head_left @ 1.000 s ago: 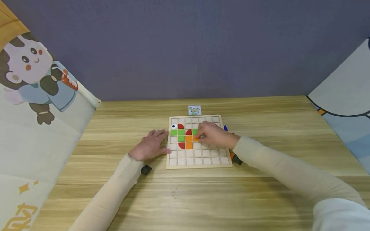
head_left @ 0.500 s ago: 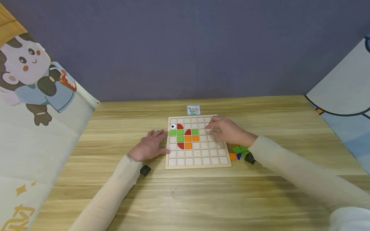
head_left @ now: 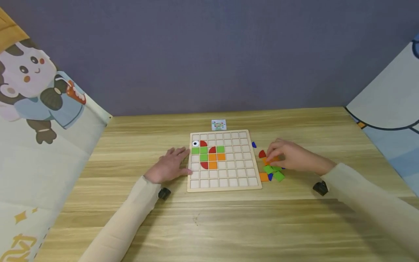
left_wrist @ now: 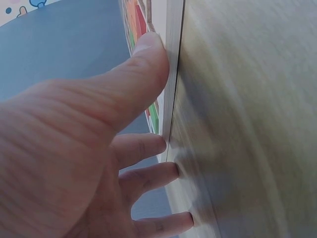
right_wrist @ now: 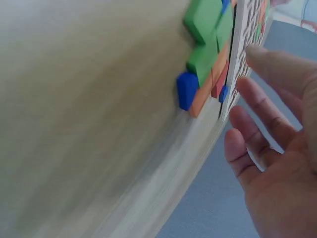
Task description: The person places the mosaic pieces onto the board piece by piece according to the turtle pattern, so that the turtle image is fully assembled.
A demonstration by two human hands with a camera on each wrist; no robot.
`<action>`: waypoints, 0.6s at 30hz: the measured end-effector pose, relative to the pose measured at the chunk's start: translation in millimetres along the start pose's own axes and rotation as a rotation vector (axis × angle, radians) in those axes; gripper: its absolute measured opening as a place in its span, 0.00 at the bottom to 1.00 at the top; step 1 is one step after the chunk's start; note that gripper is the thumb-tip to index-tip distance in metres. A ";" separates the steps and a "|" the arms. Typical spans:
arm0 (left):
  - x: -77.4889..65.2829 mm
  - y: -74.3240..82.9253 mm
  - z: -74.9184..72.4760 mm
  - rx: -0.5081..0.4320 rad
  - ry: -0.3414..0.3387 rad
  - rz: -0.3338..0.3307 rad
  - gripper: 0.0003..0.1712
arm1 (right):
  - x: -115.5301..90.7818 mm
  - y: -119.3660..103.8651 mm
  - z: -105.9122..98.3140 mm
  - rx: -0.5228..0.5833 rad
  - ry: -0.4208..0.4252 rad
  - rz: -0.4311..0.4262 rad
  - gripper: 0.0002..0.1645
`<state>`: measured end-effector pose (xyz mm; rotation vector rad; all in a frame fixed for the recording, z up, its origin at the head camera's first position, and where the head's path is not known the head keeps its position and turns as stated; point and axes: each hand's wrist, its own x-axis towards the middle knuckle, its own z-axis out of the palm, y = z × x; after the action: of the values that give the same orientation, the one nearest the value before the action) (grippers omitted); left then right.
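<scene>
A wooden grid board (head_left: 226, 185) lies on the table, holding an eye tile (head_left: 195, 143) and several green, red and orange tiles at its left half. My left hand (head_left: 167, 166) rests by the board's left edge with fingers spread; its thumb touches the rim in the left wrist view. Over the loose pile right of the board hovers my right hand (head_left: 291, 155), partly covering orange tiles (head_left: 266, 161). In the right wrist view its fingers (right_wrist: 260, 101) are loosely bent, holding nothing. Green tiles (head_left: 279, 176) and a red quarter-round tile (head_left: 262, 154) lie near it.
A small pattern card (head_left: 218, 124) lies behind the board. One blue tile (head_left: 254, 145) sits by the board's right edge; another orange tile (head_left: 264, 177) lies lower down. A dark wall (head_left: 229, 54) rises behind the table (head_left: 212, 225).
My right hand has left the orange tile on the board and moved right to the loose pile, uncovering the board's right side. The left hand stays in place.
</scene>
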<state>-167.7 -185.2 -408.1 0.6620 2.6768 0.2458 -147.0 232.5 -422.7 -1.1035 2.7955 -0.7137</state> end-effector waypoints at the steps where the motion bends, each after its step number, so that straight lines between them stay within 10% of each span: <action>1: -0.1 -0.1 0.1 -0.001 0.001 0.000 0.49 | -4.1 -0.6 1.4 -0.003 0.004 -0.024 0.13; 18: -1.5 1.4 -0.1 0.000 0.001 0.000 0.49 | -13.7 -12.4 18.2 -0.070 0.046 0.053 0.13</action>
<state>-165.9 -184.7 -407.1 0.6616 2.6779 0.2460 -125.0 226.3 -435.1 -1.0317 2.8977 -0.6490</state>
